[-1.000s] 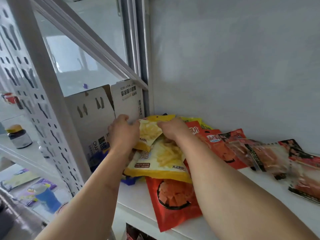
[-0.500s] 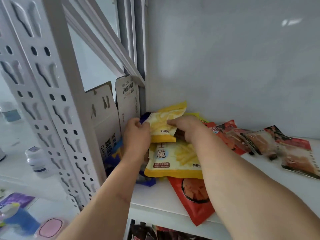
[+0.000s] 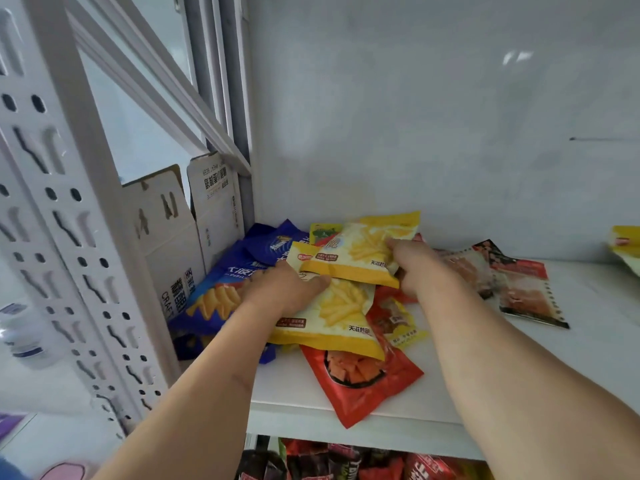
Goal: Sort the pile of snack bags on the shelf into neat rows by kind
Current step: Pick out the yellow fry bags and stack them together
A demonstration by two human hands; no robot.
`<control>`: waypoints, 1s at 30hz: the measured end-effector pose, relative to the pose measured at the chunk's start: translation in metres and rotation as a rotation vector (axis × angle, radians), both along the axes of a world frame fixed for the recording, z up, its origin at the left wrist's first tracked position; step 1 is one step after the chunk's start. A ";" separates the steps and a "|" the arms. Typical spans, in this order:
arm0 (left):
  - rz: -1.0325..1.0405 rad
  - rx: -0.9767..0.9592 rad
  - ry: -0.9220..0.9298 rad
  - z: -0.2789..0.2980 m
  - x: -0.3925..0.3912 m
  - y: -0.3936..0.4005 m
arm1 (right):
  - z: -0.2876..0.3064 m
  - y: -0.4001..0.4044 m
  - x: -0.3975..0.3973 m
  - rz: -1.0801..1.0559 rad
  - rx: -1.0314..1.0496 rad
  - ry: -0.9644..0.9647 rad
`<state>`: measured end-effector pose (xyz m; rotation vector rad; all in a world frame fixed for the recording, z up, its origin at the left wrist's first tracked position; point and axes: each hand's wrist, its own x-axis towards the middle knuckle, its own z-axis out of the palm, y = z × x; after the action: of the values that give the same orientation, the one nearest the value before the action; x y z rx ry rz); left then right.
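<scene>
Both forearms reach up and away onto the white shelf [image 3: 571, 306]. The right hand [image 3: 417, 266] pinches the right end of a yellow fries bag [image 3: 360, 252], lifted above the pile, its long axis running left to right. The left hand [image 3: 282, 292] presses down on a second yellow fries bag [image 3: 332, 317], fingers curled at the upper bag's near-left corner. Blue bags [image 3: 221, 289] lie left, against a cardboard box [image 3: 166, 244]; a red bag [image 3: 360, 379] overhangs the near edge; red packets [image 3: 519, 285] lie right.
</scene>
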<state>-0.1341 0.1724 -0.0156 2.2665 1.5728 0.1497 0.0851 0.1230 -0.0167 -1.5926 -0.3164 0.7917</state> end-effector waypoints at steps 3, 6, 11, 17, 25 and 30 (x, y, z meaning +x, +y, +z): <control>-0.023 0.019 0.032 0.004 0.001 -0.005 | -0.012 -0.005 0.005 0.088 -0.013 0.076; -0.010 0.120 0.109 0.009 0.001 -0.012 | 0.005 -0.028 -0.023 0.103 -0.009 0.142; 0.002 0.076 0.099 0.012 0.005 -0.016 | -0.009 -0.031 -0.017 0.101 0.036 0.220; 0.022 -0.050 -0.084 0.011 0.008 -0.010 | -0.015 -0.037 -0.012 0.098 0.095 0.272; -0.003 -0.322 -0.482 0.010 0.014 -0.008 | -0.006 -0.064 -0.002 0.062 0.232 0.270; -0.045 -0.524 -0.731 0.001 0.030 -0.033 | 0.002 -0.102 0.020 0.032 0.324 0.233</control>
<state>-0.1039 0.1392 -0.0146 1.5737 1.0153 0.4378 0.1047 0.0214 -0.0149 -1.1833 -0.2851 0.8930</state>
